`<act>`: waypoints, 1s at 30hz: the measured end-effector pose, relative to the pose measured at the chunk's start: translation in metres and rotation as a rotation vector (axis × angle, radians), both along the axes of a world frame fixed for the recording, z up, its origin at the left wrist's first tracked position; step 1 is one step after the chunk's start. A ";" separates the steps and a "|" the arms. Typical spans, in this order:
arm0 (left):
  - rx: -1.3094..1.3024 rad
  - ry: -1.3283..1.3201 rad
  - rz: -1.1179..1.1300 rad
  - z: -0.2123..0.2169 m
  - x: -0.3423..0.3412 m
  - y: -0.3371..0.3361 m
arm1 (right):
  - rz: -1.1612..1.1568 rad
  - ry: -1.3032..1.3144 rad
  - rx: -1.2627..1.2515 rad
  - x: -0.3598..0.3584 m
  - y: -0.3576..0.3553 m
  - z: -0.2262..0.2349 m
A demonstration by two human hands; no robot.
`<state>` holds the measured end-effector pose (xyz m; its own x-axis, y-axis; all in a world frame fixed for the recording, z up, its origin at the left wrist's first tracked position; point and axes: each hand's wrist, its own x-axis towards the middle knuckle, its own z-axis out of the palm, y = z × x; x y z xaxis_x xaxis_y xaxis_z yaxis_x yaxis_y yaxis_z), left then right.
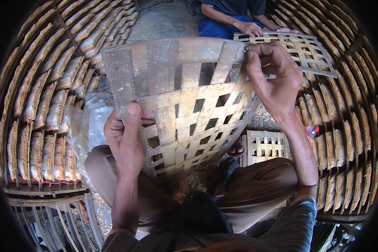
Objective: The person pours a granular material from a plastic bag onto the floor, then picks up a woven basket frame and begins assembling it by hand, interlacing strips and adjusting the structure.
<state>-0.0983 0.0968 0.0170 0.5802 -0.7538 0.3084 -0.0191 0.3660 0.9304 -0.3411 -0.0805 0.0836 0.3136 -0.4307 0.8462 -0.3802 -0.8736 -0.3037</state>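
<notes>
A woven bamboo tray (185,98), a flat lattice of pale strips with square gaps, stands tilted up in front of me above my lap. My left hand (128,136) grips its left edge, the thumb lying over the front and the fingers passing behind. At the upper right corner, my right hand (275,77) pinches the tray's edge between thumb and forefinger, the other fingers curled. Pale crumbs and dust cling to the strips, mostly on the left side. The tray's lower end drops between my knees, where it blurs into shadow.
Racks of ridged orange-and-white pieces curve around on the left (46,92) and right (336,126). Across from me, a person's hand (248,28) rests by another woven tray (296,48). A smaller lattice tray (265,145) lies beyond my right knee. Clear plastic sheeting (94,117) lies left.
</notes>
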 end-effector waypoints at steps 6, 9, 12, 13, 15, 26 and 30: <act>0.012 0.008 -0.016 0.002 0.003 0.003 | 0.023 0.133 -0.085 0.002 0.007 0.005; -0.024 -0.021 -0.057 -0.001 0.006 0.006 | 0.141 0.058 -0.026 0.002 0.002 0.003; -0.043 -0.046 -0.073 -0.003 0.008 0.009 | 0.183 0.072 -0.029 -0.003 -0.002 0.004; -0.043 -0.055 -0.075 -0.004 0.009 0.010 | 0.169 0.090 0.007 -0.003 0.001 0.006; -0.044 -0.045 -0.082 -0.007 0.010 0.010 | 0.138 0.127 0.080 -0.003 0.011 0.010; -0.067 -0.034 -0.092 -0.017 0.008 0.009 | -0.118 0.093 -0.102 -0.007 0.004 0.009; -0.048 0.034 -0.081 -0.017 0.013 0.006 | -0.033 0.029 -0.087 -0.016 0.002 0.016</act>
<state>-0.0853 0.1031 -0.0002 0.5290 -0.7835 0.3260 0.0437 0.4088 0.9116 -0.3572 -0.0782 0.0999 0.3253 -0.3668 0.8716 -0.4167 -0.8830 -0.2161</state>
